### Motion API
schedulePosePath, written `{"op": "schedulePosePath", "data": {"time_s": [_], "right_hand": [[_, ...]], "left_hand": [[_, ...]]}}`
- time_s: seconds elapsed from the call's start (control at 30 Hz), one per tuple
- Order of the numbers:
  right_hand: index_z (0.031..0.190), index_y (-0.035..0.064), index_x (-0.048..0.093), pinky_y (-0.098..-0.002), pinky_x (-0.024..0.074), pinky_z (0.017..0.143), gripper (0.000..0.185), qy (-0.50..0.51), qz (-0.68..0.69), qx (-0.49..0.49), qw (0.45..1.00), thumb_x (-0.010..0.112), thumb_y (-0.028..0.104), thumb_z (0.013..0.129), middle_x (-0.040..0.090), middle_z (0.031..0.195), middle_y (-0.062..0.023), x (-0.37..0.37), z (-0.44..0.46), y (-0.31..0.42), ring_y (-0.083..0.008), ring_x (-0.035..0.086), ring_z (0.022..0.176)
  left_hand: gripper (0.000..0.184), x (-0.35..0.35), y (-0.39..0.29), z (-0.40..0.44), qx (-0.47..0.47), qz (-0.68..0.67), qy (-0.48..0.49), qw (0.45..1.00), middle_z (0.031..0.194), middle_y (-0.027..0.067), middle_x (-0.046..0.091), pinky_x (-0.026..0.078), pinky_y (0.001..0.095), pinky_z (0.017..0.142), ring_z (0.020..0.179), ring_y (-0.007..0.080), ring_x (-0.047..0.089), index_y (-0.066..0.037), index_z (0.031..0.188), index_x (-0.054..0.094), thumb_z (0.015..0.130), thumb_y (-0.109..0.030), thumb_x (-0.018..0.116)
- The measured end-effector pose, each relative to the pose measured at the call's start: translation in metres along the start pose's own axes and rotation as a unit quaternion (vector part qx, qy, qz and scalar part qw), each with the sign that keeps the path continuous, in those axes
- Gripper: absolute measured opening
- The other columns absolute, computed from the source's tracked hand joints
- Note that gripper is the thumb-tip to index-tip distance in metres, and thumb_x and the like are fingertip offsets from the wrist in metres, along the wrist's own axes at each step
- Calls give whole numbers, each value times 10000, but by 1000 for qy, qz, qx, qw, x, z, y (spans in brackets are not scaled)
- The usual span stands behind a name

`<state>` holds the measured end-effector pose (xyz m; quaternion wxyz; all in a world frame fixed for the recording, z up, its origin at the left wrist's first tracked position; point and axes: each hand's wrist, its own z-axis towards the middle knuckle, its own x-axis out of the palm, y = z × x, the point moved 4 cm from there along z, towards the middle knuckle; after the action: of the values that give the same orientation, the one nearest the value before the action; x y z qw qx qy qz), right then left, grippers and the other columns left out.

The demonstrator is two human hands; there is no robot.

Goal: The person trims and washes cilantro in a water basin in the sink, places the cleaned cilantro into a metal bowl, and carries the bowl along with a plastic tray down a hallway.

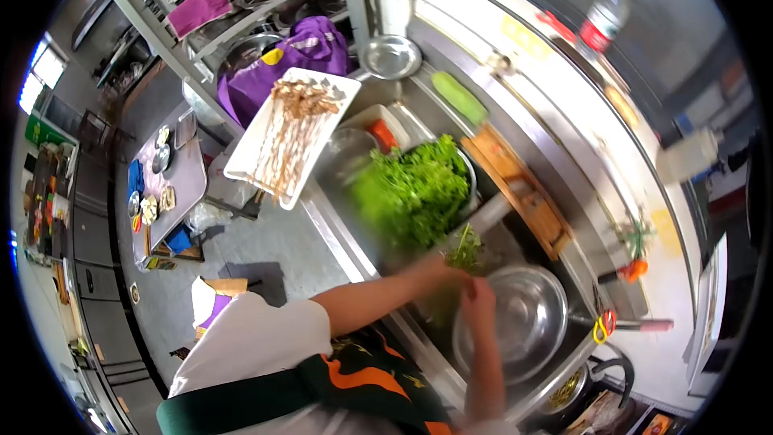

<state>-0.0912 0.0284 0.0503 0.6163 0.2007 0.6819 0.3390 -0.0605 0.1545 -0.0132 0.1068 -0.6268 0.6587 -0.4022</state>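
My left hand [444, 275] reaches in from the left, smeared by motion, its fingers closed around leafy greens at the stems. A sprig of leafy greens [465, 251] sticks up where my hands meet. Beside it my right hand [479, 296] is closed, fingertips against my left hand, over the edge of a steel bowl [527, 322] in the near sink basin. A large heap of leafy greens [423, 185] fills a container in the far basin, its left side blurred. The stem ends between my fingers are hidden.
A white tray [348, 97] of pale and brown strips stands left of the far basin. A green gourd [459, 97] and a wooden rack [515, 185] lie along the sink's back edge. Scissors [602, 327] rest at the right, near a plastic bottle [604, 20] on the ledge above.
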Motion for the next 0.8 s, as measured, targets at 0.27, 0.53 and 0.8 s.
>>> {"op": "schedulePosePath", "data": {"time_s": [0.27, 0.53, 0.8], "right_hand": [[1033, 73, 533, -231, 424, 578, 296, 117, 258, 221, 933, 545, 156, 749, 566, 913, -80, -35, 129, 78, -135, 560, 728], [1148, -10, 392, -322, 440, 712, 620, 138, 35, 44, 989, 552, 423, 734, 596, 858, -135, 208, 252, 199, -235, 583, 767], [1036, -33, 456, -330, 405, 690, 364, 87, 253, 123, 956, 491, 188, 749, 557, 857, -163, 319, 235, 192, -234, 538, 782]], "left_hand": [[998, -116, -86, -67, -74, -120, 23, 990, 1336, 175, 85, 239, 427, 946, 1217, 294, 180, -5, 1295, 5, 631, -238, 712], [679, -186, -36, -62, -12, -74, -132, 988, 1128, 164, 438, 399, 371, 808, 1004, 257, 458, 42, 1157, 325, 643, -208, 691], [573, -204, -11, -63, -10, -88, -103, 991, 1107, 147, 458, 402, 372, 804, 985, 254, 464, 11, 1133, 382, 667, -183, 654]]}}
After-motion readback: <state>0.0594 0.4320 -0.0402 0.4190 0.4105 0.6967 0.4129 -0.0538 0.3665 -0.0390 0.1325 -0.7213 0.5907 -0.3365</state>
